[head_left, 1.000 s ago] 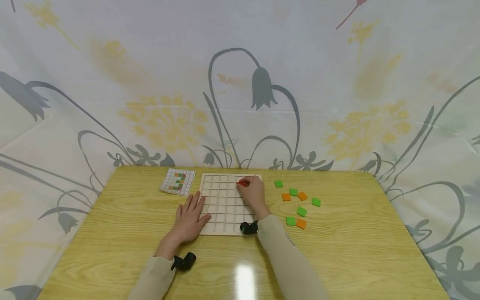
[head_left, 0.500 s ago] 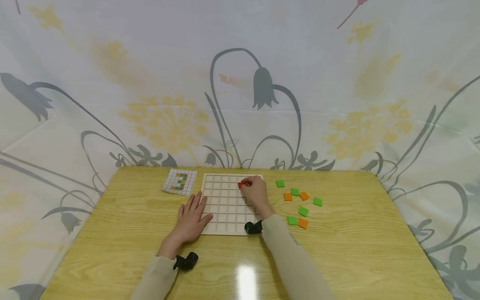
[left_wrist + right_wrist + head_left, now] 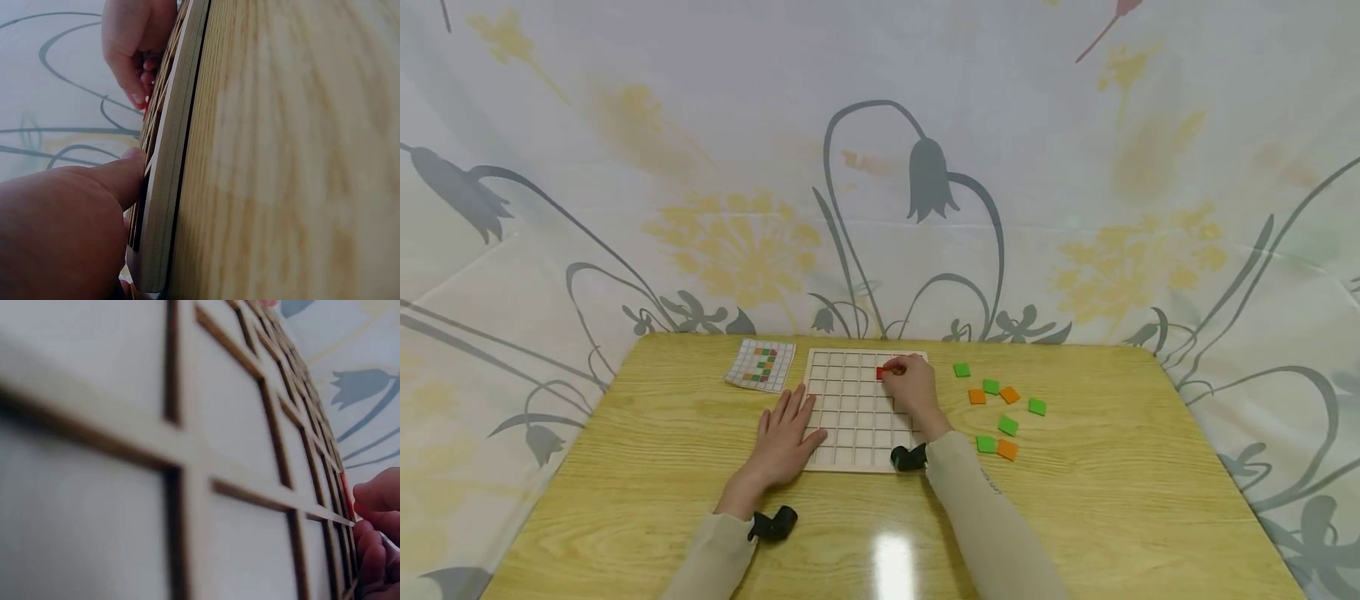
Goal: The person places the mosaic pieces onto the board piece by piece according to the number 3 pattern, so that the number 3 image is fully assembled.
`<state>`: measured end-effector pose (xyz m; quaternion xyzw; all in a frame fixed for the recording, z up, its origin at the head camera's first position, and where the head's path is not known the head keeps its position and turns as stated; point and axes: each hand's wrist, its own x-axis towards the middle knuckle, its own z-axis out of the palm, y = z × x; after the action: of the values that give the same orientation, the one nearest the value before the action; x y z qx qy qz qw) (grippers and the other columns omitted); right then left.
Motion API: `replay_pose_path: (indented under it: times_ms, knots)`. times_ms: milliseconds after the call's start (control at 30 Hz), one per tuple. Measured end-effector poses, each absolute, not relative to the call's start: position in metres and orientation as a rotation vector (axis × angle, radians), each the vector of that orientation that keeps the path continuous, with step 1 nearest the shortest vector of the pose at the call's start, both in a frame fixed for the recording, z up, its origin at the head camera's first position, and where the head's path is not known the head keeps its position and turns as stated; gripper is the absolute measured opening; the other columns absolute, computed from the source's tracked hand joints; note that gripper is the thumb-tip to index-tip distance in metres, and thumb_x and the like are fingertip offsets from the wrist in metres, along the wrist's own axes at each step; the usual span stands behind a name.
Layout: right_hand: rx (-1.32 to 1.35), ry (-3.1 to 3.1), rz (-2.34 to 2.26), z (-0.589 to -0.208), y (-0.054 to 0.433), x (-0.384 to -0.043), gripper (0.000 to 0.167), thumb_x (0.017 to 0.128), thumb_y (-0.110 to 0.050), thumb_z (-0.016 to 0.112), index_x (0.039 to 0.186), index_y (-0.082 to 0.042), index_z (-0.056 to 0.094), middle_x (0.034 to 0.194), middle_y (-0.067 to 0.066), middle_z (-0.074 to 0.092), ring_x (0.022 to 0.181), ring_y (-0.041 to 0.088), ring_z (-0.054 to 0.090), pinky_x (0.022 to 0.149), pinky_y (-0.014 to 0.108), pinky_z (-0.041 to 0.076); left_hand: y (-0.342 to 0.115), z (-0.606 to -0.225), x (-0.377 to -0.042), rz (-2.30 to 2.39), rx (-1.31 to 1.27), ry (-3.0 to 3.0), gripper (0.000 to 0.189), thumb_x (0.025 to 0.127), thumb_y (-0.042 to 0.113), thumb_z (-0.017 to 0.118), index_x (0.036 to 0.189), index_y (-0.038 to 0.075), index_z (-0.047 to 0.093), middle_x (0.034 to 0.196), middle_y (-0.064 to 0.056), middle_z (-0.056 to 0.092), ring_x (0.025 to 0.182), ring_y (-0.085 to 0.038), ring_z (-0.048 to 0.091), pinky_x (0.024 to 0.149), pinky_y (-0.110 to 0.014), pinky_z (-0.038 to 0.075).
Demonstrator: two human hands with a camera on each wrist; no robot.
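A pale wooden grid board (image 3: 850, 417) lies on the table. My right hand (image 3: 912, 385) is over its upper right part, with curled fingertips on a small red square tile (image 3: 881, 373) at one of the cells. In the right wrist view the red tile (image 3: 345, 494) sits low at the grid, the thumb (image 3: 380, 490) right at its edge. My left hand (image 3: 781, 442) rests flat at the board's left edge, fingers straight and spread. Its thumb (image 3: 125, 175) lies over the board's rim in the left wrist view.
Several loose green tiles (image 3: 962, 369) and orange tiles (image 3: 977, 397) are scattered right of the board. A paper card (image 3: 760, 364) printed with a coloured grid pattern lies at the board's upper left. Behind the table hangs a flower-patterned cloth (image 3: 880, 208).
The red tile was tilted in the right hand's fingers a second ago; now it lies flatter at a grid cell. The left hand stays in place. The head view shifted slightly.
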<state>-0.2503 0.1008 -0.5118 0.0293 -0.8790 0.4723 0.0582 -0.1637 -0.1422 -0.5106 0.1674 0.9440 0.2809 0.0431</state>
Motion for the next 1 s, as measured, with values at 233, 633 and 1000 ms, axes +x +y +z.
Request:
replay_pose_path:
  times_ms: [233, 633, 1000]
  knots:
    - [0.012, -2.652, 1.621, -0.510, 0.109, -0.254, 0.019, 0.094, -0.012, 0.067, 0.108, -0.002, 0.075, 0.097, 0.008, 0.069, 0.087, 0.023, 0.061, 0.079, 0.037, 0.051, -0.142, -0.512, -0.162, 0.863, 0.512, 2.880, 0.063, 0.105, 0.028, 0.051, 0.155, -0.003, 0.028, 0.164, -0.021, 0.010, 0.150, -0.042, 0.004, 0.112, -0.068, 0.003]
    - [0.031, -2.628, 1.767, -0.499, 0.134, -0.247, 0.025, 0.097, -0.008, 0.064, 0.120, 0.000, 0.070, 0.108, 0.012, 0.068, 0.097, 0.026, 0.061, 0.083, 0.037, 0.052, -0.143, -0.511, -0.162, 0.866, 0.511, 2.863, 0.063, 0.106, 0.028, 0.051, 0.155, -0.003, 0.027, 0.164, -0.021, 0.009, 0.150, -0.043, 0.004, 0.112, -0.068, 0.003]
    - [0.188, -2.685, 1.550, -0.492, 0.180, -0.226, 0.025, 0.096, -0.006, 0.064, 0.119, 0.002, 0.070, 0.109, 0.015, 0.069, 0.097, 0.028, 0.063, 0.083, 0.040, 0.053, -0.146, -0.517, -0.163, 0.943, 0.579, 2.892, 0.064, 0.107, 0.034, 0.047, 0.154, -0.005, 0.029, 0.163, -0.025, 0.012, 0.148, -0.046, 0.006, 0.110, -0.070, 0.003]
